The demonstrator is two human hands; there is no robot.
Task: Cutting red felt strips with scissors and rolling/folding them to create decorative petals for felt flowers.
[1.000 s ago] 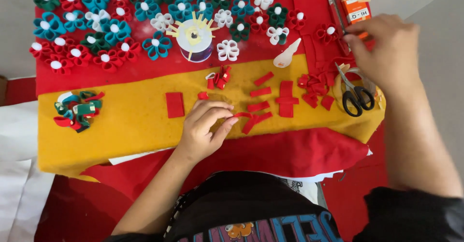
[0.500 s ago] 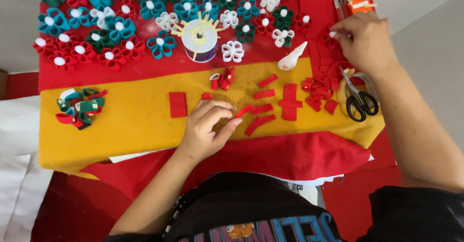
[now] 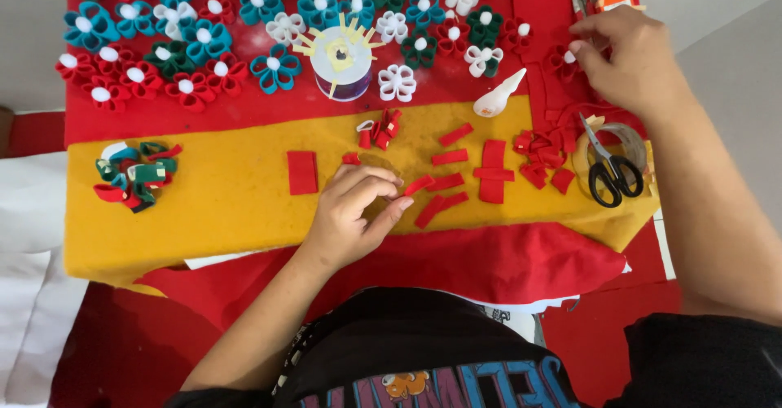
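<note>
Left hand [image 3: 354,212]: resting on the yellow felt sheet [image 3: 212,212], fingers curled, thumb and forefinger pinched together on a small red felt strip [image 3: 419,185] at the hand's 2 o'clock. More cut red strips [image 3: 452,157] lie loose just beyond, toward 1 o'clock.

Right hand [image 3: 627,62]: up at the red felt's [image 3: 538,17] far corner, fingers bunched downward, tips touching a red felt flower [image 3: 564,59] with a white centre; whether it actually grips the flower, I cannot tell.

Black-handled scissors [image 3: 607,168] lie at the right hand's 6 o'clock, untouched. Finished felt flowers [image 3: 187,41] fill the 11 o'clock area.
</note>
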